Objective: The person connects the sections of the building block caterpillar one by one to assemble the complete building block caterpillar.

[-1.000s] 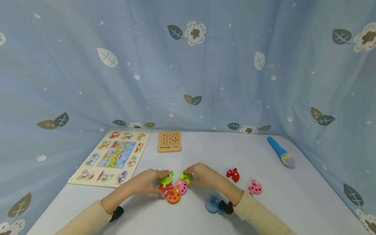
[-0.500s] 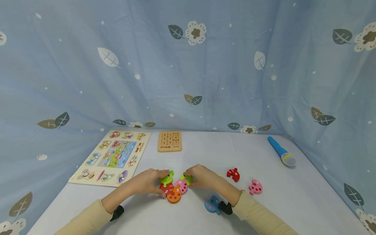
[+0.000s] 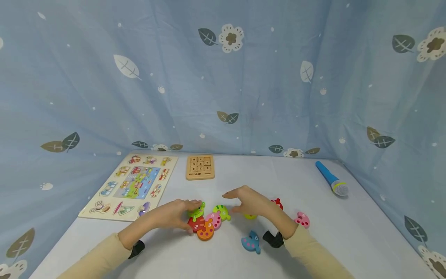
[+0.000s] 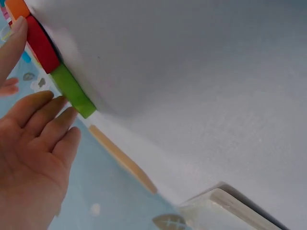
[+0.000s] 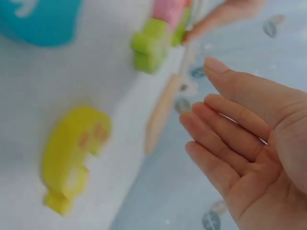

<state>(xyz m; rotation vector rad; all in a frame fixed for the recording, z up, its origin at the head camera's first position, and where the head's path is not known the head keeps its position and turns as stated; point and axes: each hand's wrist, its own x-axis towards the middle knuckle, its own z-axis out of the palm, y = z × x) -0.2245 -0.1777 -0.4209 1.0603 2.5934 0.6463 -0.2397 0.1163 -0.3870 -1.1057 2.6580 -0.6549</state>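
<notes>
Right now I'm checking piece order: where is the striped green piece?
In the head view, the striped green piece sits against the leftmost pink piece, at its upper right, left of the right hand.

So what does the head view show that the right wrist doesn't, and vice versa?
Only head: the microphone and picture board.

Only right wrist: the palm of the right hand and the full outline of the yellow piece, partly covered in the head view.

Both: the left hand, blue piece, striped green piece and wooden number board (edge only from the wrist).
</notes>
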